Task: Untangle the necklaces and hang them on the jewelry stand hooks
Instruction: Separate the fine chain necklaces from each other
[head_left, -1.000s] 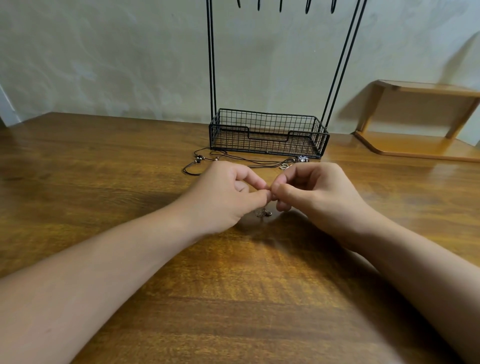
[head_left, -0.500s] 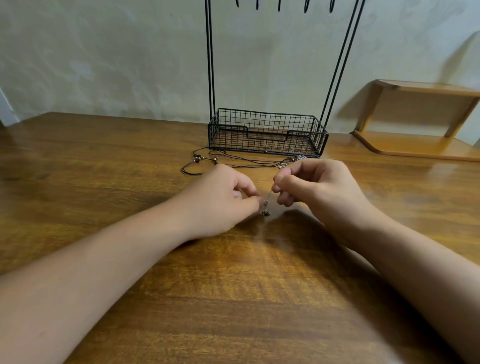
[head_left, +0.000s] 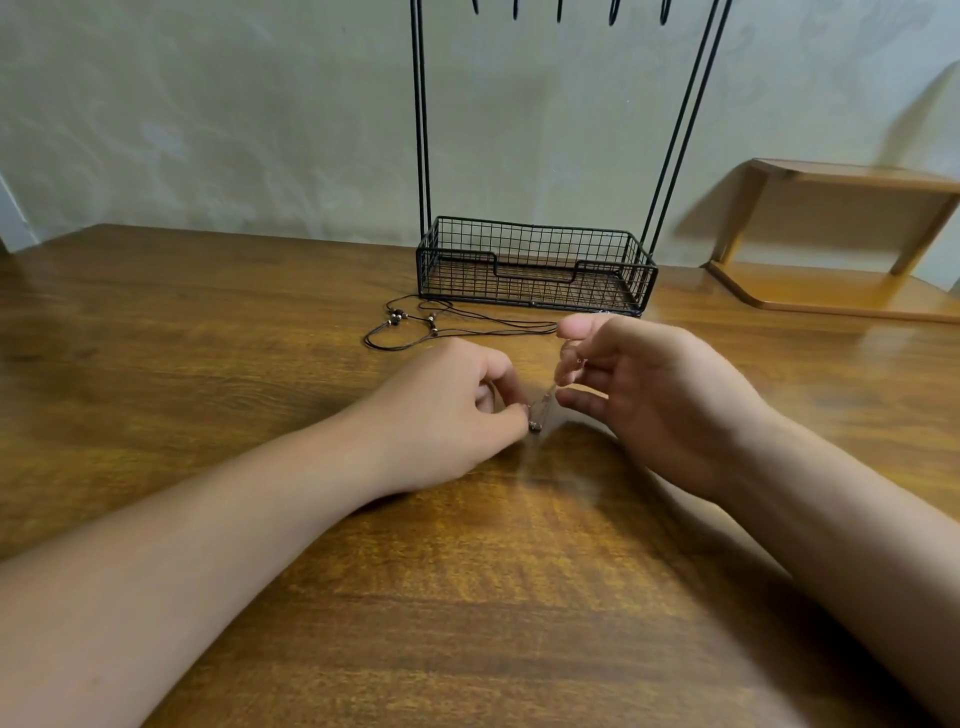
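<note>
My left hand (head_left: 457, 410) rests on the wooden table (head_left: 260, 338) and pinches the low end of a thin silver chain (head_left: 543, 408) between thumb and forefinger; a small pendant sits at that end. My right hand (head_left: 644, 395) is raised to the right, fingers loosely spread, and the chain runs up to its fingers. A black cord necklace with small beads (head_left: 410, 325) lies on the table behind my left hand, apart from it. The black wire jewelry stand (head_left: 535, 270) rises at the back, its hooks (head_left: 613, 13) at the top edge.
The stand's wire basket base sits against the wall. A wooden corner shelf (head_left: 841, 239) stands at the back right of the table.
My hands have drawn apart. The right hand rose and its fingers spread, stretching the chain between it and the left hand, which stayed low on the table.
</note>
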